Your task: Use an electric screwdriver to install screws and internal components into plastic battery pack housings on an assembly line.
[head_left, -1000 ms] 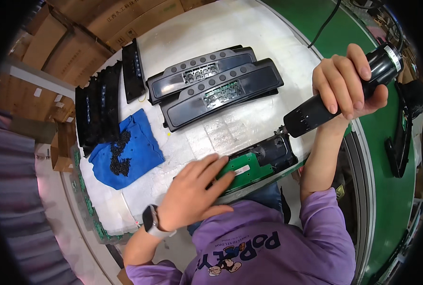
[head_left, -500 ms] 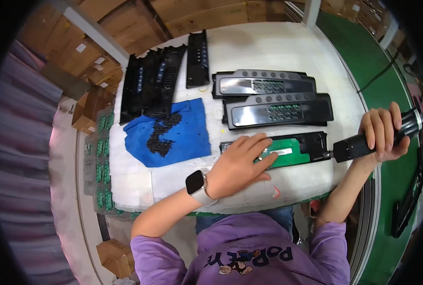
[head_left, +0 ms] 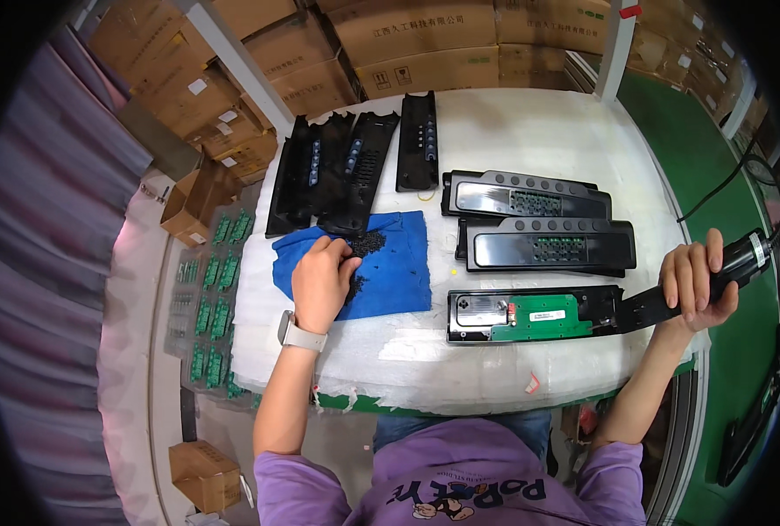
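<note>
While the right hand (head_left: 698, 279) is wrapped firmly around a black screwdriver (head_left: 649, 309), nose at the right end of an open housing (head_left: 607, 305) with a green board (head_left: 535, 332) inside, the left hand (head_left: 318, 285) has thumb and fingers bunched at a heap of black screws (head_left: 371, 244) on a blue cloth (head_left: 400, 279); whether it grips any cannot be told. Housing: flat on the white-covered table (head_left: 486, 381), right of the cloth. Also: two panels (head_left: 548, 252), overlapping, beyond the housing; black shells (head_left: 417, 145), at and beyond the cloth's far edge.

Left hand (head_left: 322, 282) off the green board (head_left: 530, 329); now at the dark pile (head_left: 372, 244) on the blue cloth (head_left: 404, 287)
</note>
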Tool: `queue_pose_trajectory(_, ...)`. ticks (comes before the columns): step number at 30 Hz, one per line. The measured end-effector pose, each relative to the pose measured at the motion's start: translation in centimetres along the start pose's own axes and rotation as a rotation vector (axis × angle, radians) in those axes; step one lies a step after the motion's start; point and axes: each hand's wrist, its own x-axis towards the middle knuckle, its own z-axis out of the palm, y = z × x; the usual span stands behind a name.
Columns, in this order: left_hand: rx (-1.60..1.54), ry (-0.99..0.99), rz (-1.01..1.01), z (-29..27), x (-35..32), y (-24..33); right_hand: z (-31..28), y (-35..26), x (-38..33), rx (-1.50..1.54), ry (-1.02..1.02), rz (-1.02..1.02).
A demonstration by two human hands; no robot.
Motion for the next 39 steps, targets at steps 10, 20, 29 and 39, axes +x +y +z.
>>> queue_pose_trajectory(10,-0.127,0.205,0.053,0.0,-0.1,0.4,0.2,0.8,0.3,-0.083,0.04,0.073)
queue_pose_trajectory(20,-1.857,-0.583,-0.579,2.4,1.8,8.0,5.0,4.2,3.7,-0.237,-0.079,0.105)
queue_pose_trajectory(29,-1.801,-0.8,-0.503,3.1,-0.9,10.9,9.0,8.0,3.0,-0.449,0.053,-0.13)
queue_pose_trajectory(39,-1.762,-0.76,-0.484,2.5,-1.1,11.0,7.0,7.8,2.1,-0.269,0.038,-0.084)
